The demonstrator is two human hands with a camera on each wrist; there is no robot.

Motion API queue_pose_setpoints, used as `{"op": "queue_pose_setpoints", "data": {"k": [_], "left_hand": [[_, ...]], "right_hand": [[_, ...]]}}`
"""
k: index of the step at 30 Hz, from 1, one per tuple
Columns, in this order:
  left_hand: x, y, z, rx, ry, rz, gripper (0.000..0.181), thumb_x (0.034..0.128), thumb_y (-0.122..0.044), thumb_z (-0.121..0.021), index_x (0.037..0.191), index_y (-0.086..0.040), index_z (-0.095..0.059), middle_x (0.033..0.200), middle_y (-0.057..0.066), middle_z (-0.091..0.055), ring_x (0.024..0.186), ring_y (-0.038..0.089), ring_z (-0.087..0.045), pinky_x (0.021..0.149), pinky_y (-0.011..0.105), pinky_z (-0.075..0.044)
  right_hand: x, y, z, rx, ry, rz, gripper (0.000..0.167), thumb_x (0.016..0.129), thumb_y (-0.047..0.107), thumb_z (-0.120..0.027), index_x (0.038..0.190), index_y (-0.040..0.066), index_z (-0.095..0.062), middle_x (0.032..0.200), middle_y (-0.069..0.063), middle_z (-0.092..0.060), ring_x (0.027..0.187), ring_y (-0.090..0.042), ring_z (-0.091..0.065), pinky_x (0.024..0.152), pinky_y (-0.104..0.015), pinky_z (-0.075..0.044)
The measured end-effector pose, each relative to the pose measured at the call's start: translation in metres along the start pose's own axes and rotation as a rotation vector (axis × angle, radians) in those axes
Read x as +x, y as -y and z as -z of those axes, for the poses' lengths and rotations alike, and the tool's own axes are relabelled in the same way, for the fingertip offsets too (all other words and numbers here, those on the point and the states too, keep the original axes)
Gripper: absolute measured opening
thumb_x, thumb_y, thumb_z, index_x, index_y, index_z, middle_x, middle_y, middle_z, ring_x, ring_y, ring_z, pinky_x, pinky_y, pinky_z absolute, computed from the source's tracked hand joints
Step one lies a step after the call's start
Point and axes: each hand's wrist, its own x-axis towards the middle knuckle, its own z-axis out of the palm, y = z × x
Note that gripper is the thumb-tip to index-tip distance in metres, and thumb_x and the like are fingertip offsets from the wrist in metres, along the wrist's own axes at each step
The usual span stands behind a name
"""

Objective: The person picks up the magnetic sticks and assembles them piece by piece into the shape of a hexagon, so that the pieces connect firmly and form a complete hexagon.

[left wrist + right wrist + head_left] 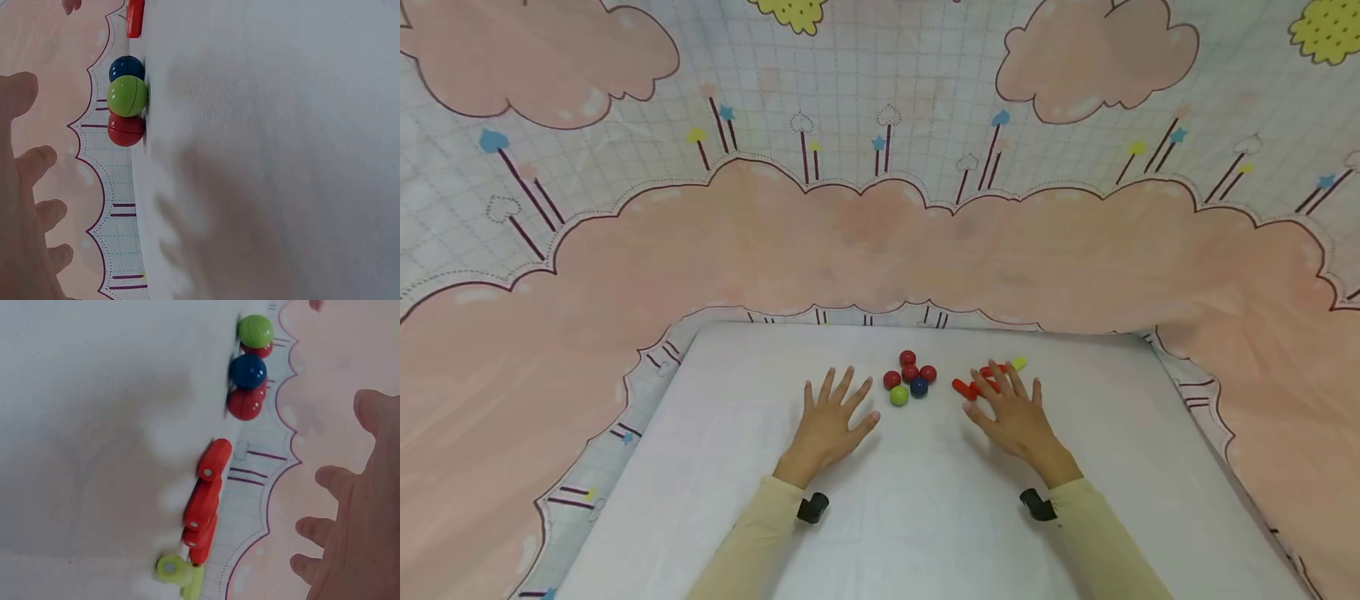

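Observation:
Both hands hover over a white table with fingers spread, holding nothing. My left hand (827, 425) is left of a cluster of small balls: several red balls (907, 357), a green ball (898, 396) and a dark blue ball (919, 387). Beyond the fingertips of my right hand (1018, 421) and partly hidden by them lie several red sticks (964, 389) and a yellow-green piece (1018, 363). In the right wrist view the red sticks (214, 460) form a row, with the yellow-green piece (172, 569) at its end.
The white table (910, 517) meets a cloth backdrop (880, 250) with peach clouds at its far edge; the cloth also hangs along both sides. A small black device (813, 507) sits at the left wrist, and another black device (1037, 505) at the right.

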Motion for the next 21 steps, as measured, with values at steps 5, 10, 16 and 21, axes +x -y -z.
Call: {"op": "queue_pose_setpoints", "data": {"k": [5, 10, 16, 21], "left_hand": [[0.003, -0.004, -0.001, -0.001, 0.023, 0.002, 0.064, 0.0975, -0.062, -0.040, 0.154, -0.032, -0.030, 0.165, 0.005, -0.018, 0.153, 0.035, -0.011, 0.117, 0.067, -0.009], [0.007, -0.010, -0.002, -0.054, -0.005, -0.024, 0.064, 0.0975, -0.057, -0.045, 0.154, -0.028, -0.033, 0.163, 0.008, -0.023, 0.151, 0.035, -0.018, 0.116, 0.061, -0.022], [0.010, -0.017, -0.008, -0.139, -0.004, 0.022, 0.063, 0.0962, -0.048, -0.055, 0.152, -0.024, -0.037, 0.157, 0.009, -0.034, 0.139, 0.033, -0.042, 0.098, 0.056, -0.047], [0.018, -0.023, -0.015, -0.204, -0.028, 0.058, 0.061, 0.0950, -0.042, -0.060, 0.149, -0.021, -0.042, 0.147, 0.009, -0.046, 0.129, 0.031, -0.053, 0.090, 0.054, -0.052]], "right_hand": [[-0.003, -0.007, 0.004, 0.033, -0.020, -0.004, 0.066, 0.097, 0.057, -0.045, 0.152, 0.021, -0.037, 0.162, -0.015, -0.024, 0.150, -0.042, -0.014, 0.111, -0.075, -0.005], [-0.005, -0.014, 0.009, 0.045, -0.023, -0.024, 0.065, 0.098, 0.052, -0.048, 0.152, 0.018, -0.037, 0.161, -0.017, -0.024, 0.148, -0.045, -0.015, 0.110, -0.076, -0.007], [-0.008, -0.024, 0.009, 0.044, -0.042, -0.057, 0.062, 0.099, 0.043, -0.051, 0.151, 0.014, -0.037, 0.156, -0.021, -0.031, 0.144, -0.047, -0.023, 0.107, -0.073, -0.023], [-0.010, -0.033, 0.010, 0.044, -0.082, -0.099, 0.061, 0.095, 0.034, -0.060, 0.147, 0.009, -0.042, 0.149, -0.025, -0.039, 0.136, -0.049, -0.036, 0.100, -0.071, -0.035]]}}
